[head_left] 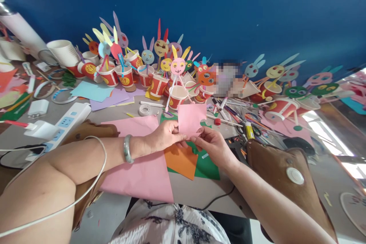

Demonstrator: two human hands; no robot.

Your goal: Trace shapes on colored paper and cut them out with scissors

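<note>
Pink paper [191,119], near-square, notched edge rightward

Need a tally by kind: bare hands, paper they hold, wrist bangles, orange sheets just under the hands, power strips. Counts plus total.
Left hand and right hand: 2
Held pink paper: 1
Bangle: 1
Orange sheet: 1
Power strip: 1
Total: 6
</note>
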